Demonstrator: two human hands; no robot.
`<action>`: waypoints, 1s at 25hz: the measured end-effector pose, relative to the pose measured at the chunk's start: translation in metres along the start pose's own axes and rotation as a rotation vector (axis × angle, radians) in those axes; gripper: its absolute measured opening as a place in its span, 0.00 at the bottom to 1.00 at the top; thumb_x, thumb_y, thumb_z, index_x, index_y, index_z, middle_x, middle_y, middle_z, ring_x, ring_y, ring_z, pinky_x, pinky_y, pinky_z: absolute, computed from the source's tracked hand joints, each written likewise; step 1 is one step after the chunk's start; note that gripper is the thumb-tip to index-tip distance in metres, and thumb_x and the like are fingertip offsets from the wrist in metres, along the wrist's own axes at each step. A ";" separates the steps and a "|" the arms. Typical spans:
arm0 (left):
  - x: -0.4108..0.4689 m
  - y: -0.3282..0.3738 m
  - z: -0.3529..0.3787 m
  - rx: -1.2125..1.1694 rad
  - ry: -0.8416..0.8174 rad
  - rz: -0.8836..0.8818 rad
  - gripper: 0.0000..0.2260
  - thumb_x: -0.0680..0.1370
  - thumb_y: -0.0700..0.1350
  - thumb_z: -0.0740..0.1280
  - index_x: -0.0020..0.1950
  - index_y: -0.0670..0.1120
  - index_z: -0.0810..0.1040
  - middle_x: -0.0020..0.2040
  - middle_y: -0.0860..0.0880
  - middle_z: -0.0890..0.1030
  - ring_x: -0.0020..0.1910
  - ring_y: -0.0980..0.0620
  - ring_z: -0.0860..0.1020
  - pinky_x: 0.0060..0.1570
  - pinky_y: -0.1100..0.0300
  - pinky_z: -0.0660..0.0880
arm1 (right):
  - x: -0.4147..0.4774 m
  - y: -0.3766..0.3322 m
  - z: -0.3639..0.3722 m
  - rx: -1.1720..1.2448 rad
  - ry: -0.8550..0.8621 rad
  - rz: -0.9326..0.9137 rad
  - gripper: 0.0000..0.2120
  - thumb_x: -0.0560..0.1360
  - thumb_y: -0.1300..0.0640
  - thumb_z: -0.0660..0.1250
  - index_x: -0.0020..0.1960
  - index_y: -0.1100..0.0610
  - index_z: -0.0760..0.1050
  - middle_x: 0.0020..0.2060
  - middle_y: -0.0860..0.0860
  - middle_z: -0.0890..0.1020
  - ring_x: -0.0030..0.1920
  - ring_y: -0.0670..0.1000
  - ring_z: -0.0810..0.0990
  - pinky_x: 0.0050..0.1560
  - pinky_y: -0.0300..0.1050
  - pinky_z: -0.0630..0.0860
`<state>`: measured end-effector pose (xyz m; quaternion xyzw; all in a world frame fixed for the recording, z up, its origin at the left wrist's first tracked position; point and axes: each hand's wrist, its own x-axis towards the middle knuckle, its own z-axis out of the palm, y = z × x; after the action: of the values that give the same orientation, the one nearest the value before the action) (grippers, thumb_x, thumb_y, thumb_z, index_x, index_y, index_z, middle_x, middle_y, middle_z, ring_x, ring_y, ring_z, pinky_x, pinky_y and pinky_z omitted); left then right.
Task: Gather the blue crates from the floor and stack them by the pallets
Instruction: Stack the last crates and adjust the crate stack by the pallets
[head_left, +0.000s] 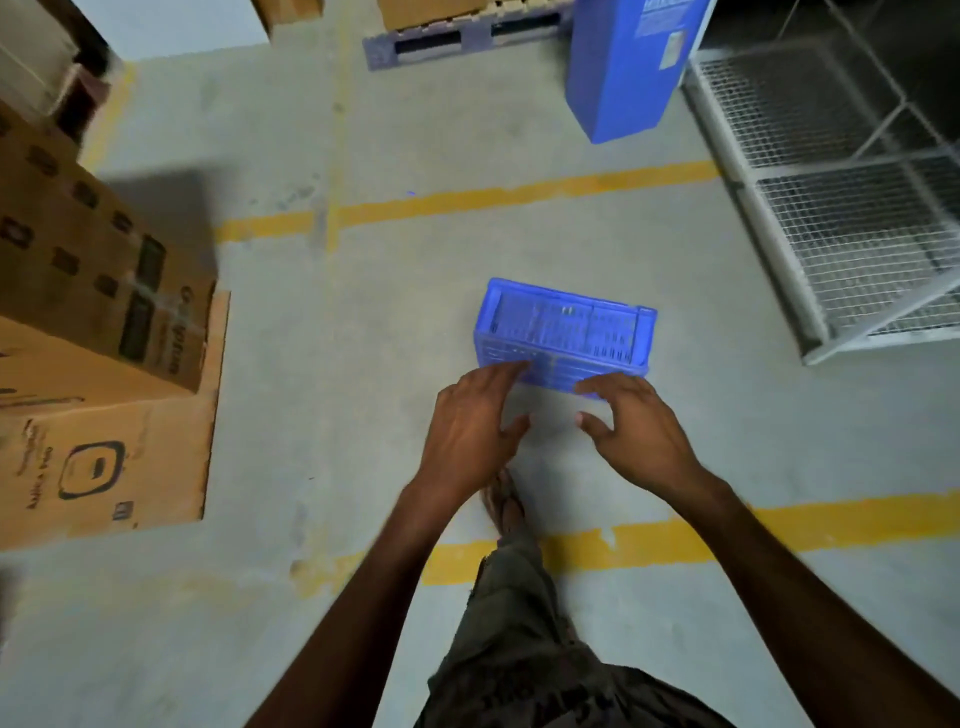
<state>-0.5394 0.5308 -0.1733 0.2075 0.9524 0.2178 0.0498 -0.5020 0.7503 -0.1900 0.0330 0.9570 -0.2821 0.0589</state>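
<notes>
A blue slatted plastic crate (563, 327) lies on the concrete floor in the middle of the view, open side up. My left hand (470, 426) hovers at its near left corner with fingers spread, fingertips over the near wall. My right hand (631, 426) is beside it at the crate's near right side, fingers apart and curled. Neither hand holds anything. A tall stack of blue crates (626, 67) stands at the top right, next to a pallet (447, 44) with cardboard boxes on it.
Stacked cardboard boxes (98, 332) fill the left side. A white wire-mesh cage (841, 202) stands on the right. Yellow floor lines (467, 200) cross beyond the crate and near my foot (504, 501). Open concrete surrounds the crate.
</notes>
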 end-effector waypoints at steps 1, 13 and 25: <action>0.025 -0.007 0.011 -0.026 -0.014 0.004 0.28 0.76 0.53 0.70 0.75 0.53 0.69 0.72 0.53 0.74 0.69 0.50 0.73 0.64 0.50 0.72 | 0.022 0.010 0.003 -0.022 -0.018 0.016 0.17 0.76 0.49 0.70 0.64 0.48 0.77 0.61 0.47 0.79 0.64 0.53 0.74 0.63 0.49 0.73; 0.279 -0.143 0.266 -0.057 -0.457 -0.109 0.34 0.79 0.51 0.68 0.81 0.51 0.56 0.80 0.49 0.61 0.75 0.45 0.66 0.67 0.47 0.70 | 0.300 0.217 0.183 -0.175 -0.406 0.270 0.24 0.79 0.53 0.64 0.74 0.54 0.65 0.71 0.54 0.71 0.71 0.58 0.67 0.68 0.53 0.67; 0.213 -0.180 0.472 0.090 -0.650 -0.260 0.22 0.80 0.53 0.62 0.74 0.52 0.69 0.60 0.47 0.81 0.61 0.44 0.78 0.62 0.50 0.68 | 0.268 0.340 0.307 -0.332 -0.594 0.037 0.31 0.78 0.54 0.63 0.79 0.56 0.59 0.66 0.55 0.77 0.63 0.59 0.78 0.55 0.52 0.76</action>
<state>-0.7127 0.6577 -0.6773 0.1451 0.9138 0.0898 0.3686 -0.7060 0.8767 -0.6632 -0.0433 0.9302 -0.1188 0.3447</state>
